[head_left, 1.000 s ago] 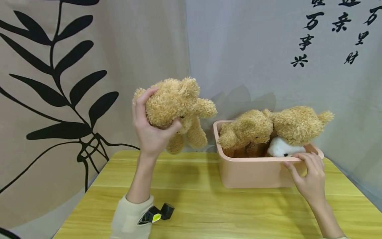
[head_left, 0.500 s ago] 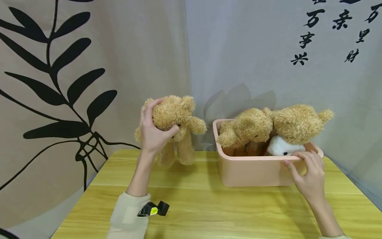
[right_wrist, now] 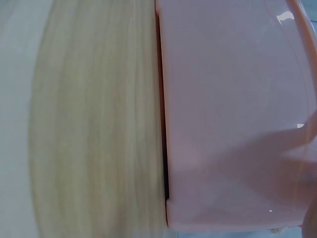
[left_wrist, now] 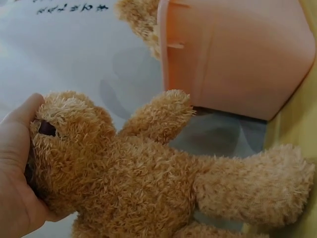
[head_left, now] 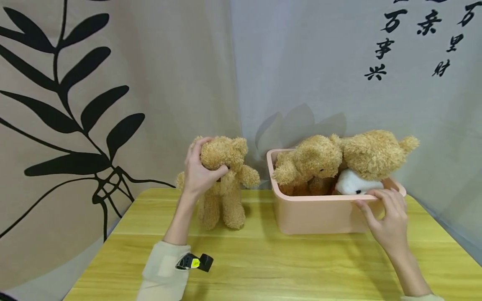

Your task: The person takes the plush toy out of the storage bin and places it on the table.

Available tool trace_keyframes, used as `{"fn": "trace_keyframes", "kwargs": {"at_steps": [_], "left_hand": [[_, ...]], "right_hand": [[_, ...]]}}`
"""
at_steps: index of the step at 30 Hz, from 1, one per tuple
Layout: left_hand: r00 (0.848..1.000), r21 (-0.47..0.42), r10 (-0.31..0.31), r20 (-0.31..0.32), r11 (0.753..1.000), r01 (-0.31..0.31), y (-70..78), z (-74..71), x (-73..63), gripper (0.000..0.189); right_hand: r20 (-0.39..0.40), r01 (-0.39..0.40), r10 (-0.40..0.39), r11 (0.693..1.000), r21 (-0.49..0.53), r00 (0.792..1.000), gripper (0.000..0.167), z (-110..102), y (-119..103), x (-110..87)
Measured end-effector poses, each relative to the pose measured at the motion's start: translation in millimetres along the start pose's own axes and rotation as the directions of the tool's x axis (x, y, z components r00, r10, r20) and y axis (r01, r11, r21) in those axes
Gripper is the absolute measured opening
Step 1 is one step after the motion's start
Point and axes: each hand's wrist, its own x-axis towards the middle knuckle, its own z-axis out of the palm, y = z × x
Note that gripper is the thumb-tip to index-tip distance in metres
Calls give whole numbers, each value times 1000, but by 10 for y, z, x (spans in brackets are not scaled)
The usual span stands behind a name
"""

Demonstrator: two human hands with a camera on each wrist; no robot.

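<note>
Left hand point(head_left: 198, 174) grips head of teddy bear point(head_left: 231, 194), left of pink bin point(head_left: 320, 216); right hand point(head_left: 389, 219) pinches bin's front rim. Bear likely light, soft, non-slip: hold head or torso.

Pale cloth point(head_left: 180, 62) across the back, beige at left, greyer right of centre. Black leaf print point(head_left: 101, 108) down the left side, tangled at its base. Black brush lettering point(head_left: 429, 23), upper right, in columns. Yellowish wood-grain table point(head_left: 301, 267) along the bottom. Dark object point(head_left: 6, 297), lower left corner, unclear.
</note>
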Motion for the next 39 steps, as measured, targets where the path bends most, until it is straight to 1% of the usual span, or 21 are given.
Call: {"fn": "trace_keyframes", "kwargs": {"at_steps": [6,14,19,23,26,29,31,34,39], "left_hand": [[998,-9,-52,33,999,53,-76,33,12,74],[988,-4,-112,107,994,113,-145,90,17,73],[980,5,-129,149,992,130,-216,151,4,72],[973,10,-138,183,990,138,-317,210,-24,71],[965,20,-159,210,987,158,-423,249,-69,70],[951,29,-197,238,980,196,-527,278,-123,72],[941,32,-225,252,974,224,-566,282,-158,74],[928,57,-252,273,968,246,-580,283,-188,78],[905,104,-295,305,955,276,-568,293,-208,94]], "right_hand": [[0,-3,3,1000,-10,1000,75,1,21,-3],[-2,-3,3,1000,-16,1000,75,-2,35,-22],[-3,-3,3,1000,-16,1000,74,7,37,-33],[-4,-4,4,1000,-16,1000,73,12,41,-34],[-5,-5,5,1000,-15,1000,73,13,43,-32],[-3,-3,3,1000,-13,1000,73,16,40,-28],[-1,1,-1,1000,-11,1000,73,19,33,-24],[-1,4,-4,1000,-8,1000,72,23,18,-17],[-10,6,-6,1000,-11,1000,72,21,6,-14]]}}
